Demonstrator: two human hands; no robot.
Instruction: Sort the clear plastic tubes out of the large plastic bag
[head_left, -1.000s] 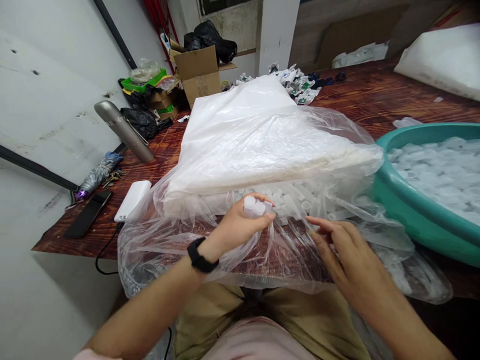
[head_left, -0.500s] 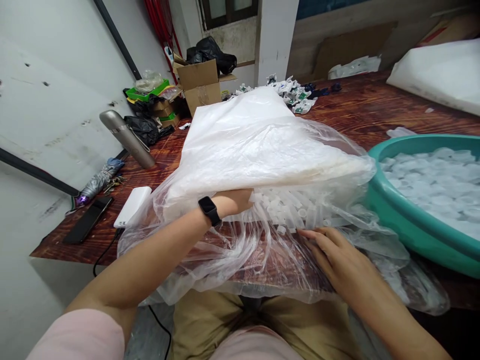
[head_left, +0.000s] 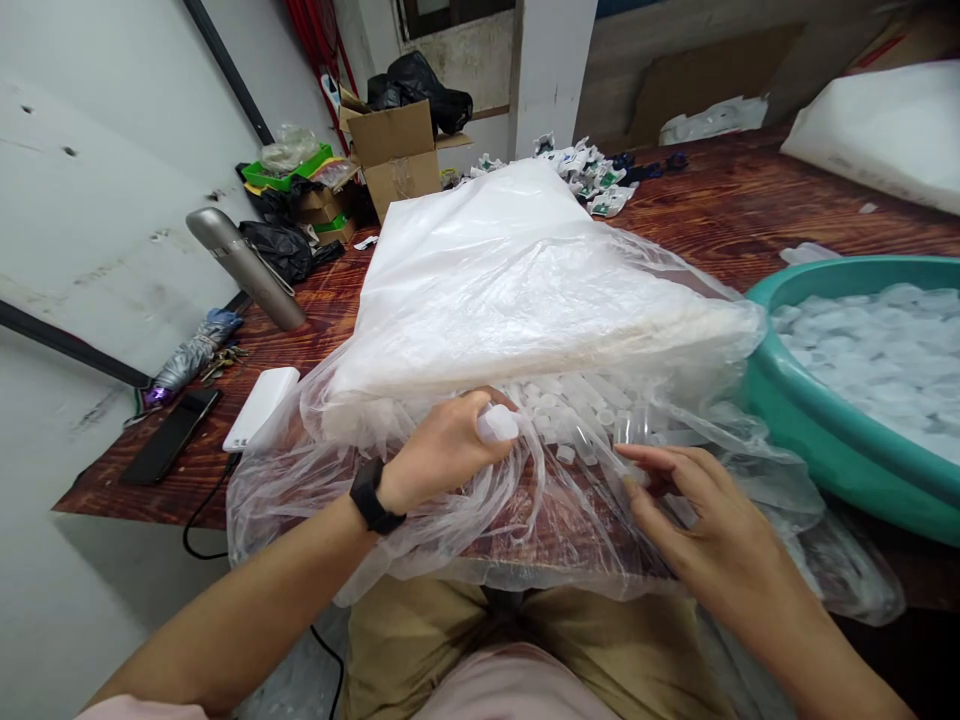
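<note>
My left hand point(head_left: 450, 445) is closed around a frosted white plastic cap point(head_left: 497, 424), its round end facing me. A dark watch sits on that wrist. To the right, my right hand point(head_left: 694, 495) has its thumb and fingertips closed on a short clear plastic cylinder point(head_left: 632, 428); its lower end is partly hidden by the fingers. Between and behind the hands, many small translucent plastic pieces point(head_left: 562, 405) spill from the mouth of a large white sack point(head_left: 480, 240) with a clear plastic liner point(head_left: 442, 520) spread over the table's front edge.
A teal basin point(head_left: 840, 410) of frosted pieces stands at the right. On the wooden table point(head_left: 720, 215) at left are a metal bottle point(head_left: 247, 270), a phone point(head_left: 171, 435) and a white power bank point(head_left: 262, 405) with a cable. An open cardboard box point(head_left: 397, 150) is behind.
My left hand has come out from under the sack's edge toward me, now with a cap in it. My right hand has lifted slightly and now holds a clear cylinder.
</note>
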